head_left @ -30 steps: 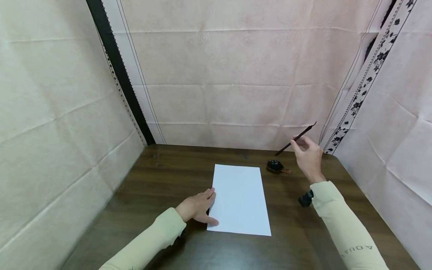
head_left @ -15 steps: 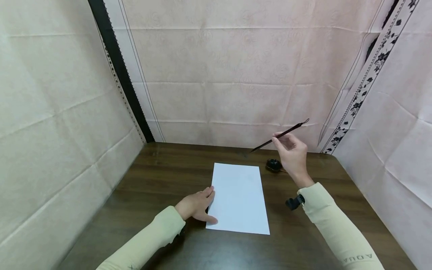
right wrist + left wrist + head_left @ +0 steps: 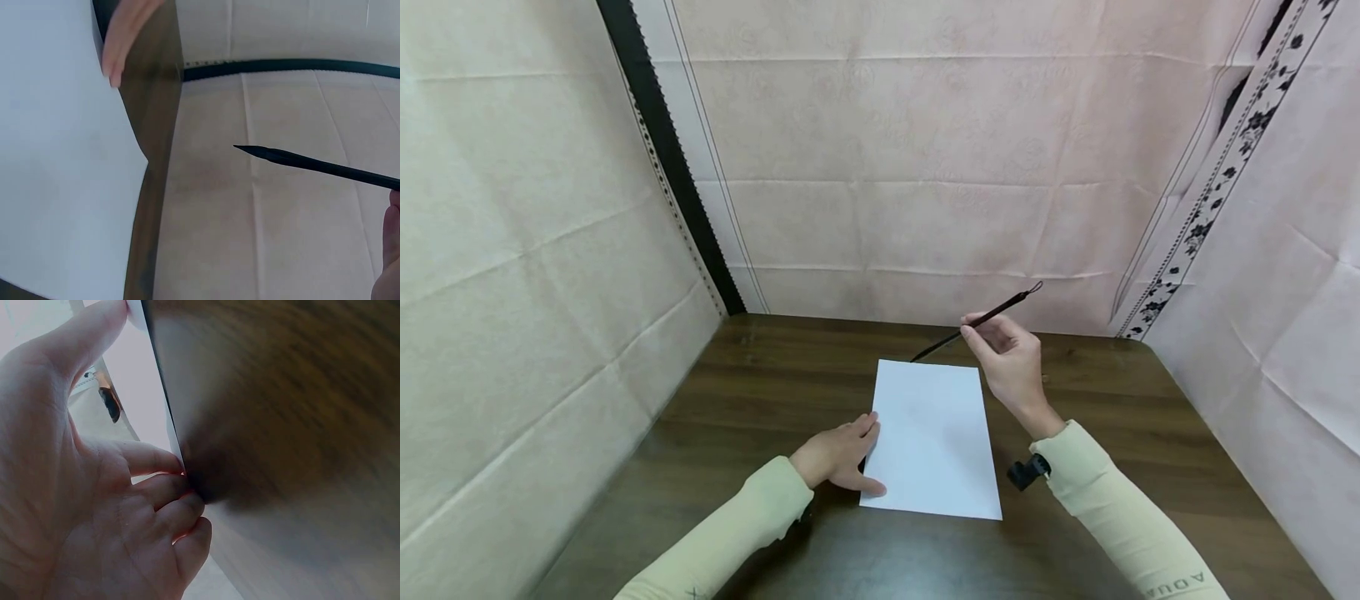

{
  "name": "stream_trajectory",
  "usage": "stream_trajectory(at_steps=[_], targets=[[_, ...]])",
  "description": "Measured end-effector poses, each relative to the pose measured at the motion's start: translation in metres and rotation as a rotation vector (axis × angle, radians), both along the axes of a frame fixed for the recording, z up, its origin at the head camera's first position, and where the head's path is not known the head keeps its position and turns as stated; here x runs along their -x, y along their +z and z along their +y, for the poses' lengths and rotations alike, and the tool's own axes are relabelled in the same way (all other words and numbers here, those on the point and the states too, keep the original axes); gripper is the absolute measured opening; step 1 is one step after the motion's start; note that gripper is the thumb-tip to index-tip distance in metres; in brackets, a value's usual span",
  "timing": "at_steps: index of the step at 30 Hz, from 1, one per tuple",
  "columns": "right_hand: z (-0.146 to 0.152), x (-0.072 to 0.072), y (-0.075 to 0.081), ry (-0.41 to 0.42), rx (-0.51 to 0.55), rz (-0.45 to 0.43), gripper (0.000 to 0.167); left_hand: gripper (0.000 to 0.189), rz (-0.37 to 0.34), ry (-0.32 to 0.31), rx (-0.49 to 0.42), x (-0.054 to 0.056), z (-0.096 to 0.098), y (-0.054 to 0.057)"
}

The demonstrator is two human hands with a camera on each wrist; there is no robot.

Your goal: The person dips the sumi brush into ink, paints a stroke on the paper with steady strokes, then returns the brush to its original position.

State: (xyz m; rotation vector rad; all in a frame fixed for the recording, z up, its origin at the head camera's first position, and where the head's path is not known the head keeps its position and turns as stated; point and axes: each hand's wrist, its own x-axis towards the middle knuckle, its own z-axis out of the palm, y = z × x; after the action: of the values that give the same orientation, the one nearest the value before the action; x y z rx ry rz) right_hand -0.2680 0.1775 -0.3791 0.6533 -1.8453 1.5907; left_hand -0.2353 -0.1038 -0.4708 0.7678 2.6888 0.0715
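Observation:
A white sheet of paper (image 3: 934,442) lies on the dark wooden table, with no marks showing on it. My left hand (image 3: 841,457) rests along its left edge, thumb and fingertips over the margin. My right hand (image 3: 1013,367) pinches a dark writing brush (image 3: 1004,306) by the middle of its handle. The brush slants, its hanging loop up to the right and its pointed tip down at the sheet's far edge. In the right wrist view the black bristles (image 3: 259,152) come to a fine point. The small black ink dish is hidden behind my right hand.
Pale cloth (image 3: 880,167) hangs behind the wooden table (image 3: 715,467) and on both sides, standing right at its far edge. A black strip (image 3: 662,150) runs down the left corner, a floral band (image 3: 1210,200) down the right. A small black device (image 3: 1028,472) sits at my right wrist.
My right hand has moved left with the brush, from beyond the ink dish to over the sheet's far right side, covering the dish from view. My left hand and the sheet stay in place.

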Motion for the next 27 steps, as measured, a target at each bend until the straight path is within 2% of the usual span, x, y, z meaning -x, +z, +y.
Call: stream_trajectory(at_steps=[11, 18, 27], targets=[[-0.013, -0.006, -0.023, 0.040, -0.051, -0.072, 0.013, 0.112, 0.018, -0.021, 0.027, 0.002, 0.000, -0.002], [-0.019, -0.008, -0.041, 0.022, -0.088, -0.093, 0.012, 0.110, 0.046, -0.062, 0.033, 0.002, -0.002, -0.005], [-0.027, -0.010, -0.062, -0.022, -0.081, -0.172, 0.014, 0.110, 0.051, -0.061, 0.026, 0.001, -0.002, -0.006]])
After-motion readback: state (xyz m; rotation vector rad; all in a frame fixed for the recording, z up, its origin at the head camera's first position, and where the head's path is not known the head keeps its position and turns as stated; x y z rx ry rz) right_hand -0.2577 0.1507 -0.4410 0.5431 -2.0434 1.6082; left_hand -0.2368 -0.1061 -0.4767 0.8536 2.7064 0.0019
